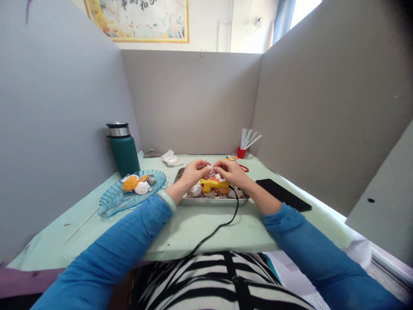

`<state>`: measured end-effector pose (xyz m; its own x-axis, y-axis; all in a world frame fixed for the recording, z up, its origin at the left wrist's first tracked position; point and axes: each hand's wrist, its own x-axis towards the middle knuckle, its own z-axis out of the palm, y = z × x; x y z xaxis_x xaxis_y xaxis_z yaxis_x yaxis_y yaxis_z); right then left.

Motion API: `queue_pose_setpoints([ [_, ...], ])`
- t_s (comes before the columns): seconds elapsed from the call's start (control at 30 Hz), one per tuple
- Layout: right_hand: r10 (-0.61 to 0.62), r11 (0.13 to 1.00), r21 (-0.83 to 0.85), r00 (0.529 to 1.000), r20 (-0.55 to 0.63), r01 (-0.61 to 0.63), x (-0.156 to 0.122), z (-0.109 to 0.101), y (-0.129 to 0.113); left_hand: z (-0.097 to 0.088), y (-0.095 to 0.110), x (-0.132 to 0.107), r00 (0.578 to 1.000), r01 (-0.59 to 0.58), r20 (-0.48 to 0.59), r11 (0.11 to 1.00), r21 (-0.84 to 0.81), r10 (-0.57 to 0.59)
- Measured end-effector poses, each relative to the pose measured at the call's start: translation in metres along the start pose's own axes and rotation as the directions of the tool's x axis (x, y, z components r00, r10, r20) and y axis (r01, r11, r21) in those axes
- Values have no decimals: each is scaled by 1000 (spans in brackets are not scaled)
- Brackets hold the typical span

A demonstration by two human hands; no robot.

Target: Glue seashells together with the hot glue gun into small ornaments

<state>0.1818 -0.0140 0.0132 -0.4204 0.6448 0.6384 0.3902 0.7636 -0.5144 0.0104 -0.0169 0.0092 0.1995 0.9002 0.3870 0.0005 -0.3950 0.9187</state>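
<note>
My left hand (192,173) and my right hand (231,171) meet above a metal tray (211,200), fingers pinched together on a small pale shell-like piece (211,173) held between them. Under the hands lies a yellow glue gun (214,185) on the tray, among several shells. Its black cord (222,224) runs toward me over the table edge. Both arms wear blue sleeves, and a pale green bangle (167,199) sits on the left wrist.
A blue glass dish (111,203) with several shells sits at the left, a green thermos (123,150) behind it. A black phone (284,194) lies at the right. A red cup (241,153) of white sticks, a crumpled tissue (170,158) and grey partition walls stand behind.
</note>
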Motion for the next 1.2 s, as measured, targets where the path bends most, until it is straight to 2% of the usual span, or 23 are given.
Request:
queue_pose_setpoints([
  [0.17,119,980,162,993,-5,-117,2,-3,-2,-3,-1,0,998,57,40,995,-76,-55],
  [0.4,179,937,294,982,66,-190,3,-4,-3,-5,-3,1,993,106,66,985,-139,-98],
  [0.57,180,933,305,981,67,-192,3,-4,0,-3,-2,0,990,127,86,976,-179,-113],
  [0.83,204,928,295,973,109,-227,3,-4,1,-4,-1,0,992,120,45,989,-85,-117],
  [1.03,208,926,310,977,55,-214,4,-3,2,-4,-4,1,990,103,107,989,-109,-92],
  [1.2,218,923,317,976,30,-216,4,-3,9,-4,-4,1,990,107,100,989,-102,-97],
])
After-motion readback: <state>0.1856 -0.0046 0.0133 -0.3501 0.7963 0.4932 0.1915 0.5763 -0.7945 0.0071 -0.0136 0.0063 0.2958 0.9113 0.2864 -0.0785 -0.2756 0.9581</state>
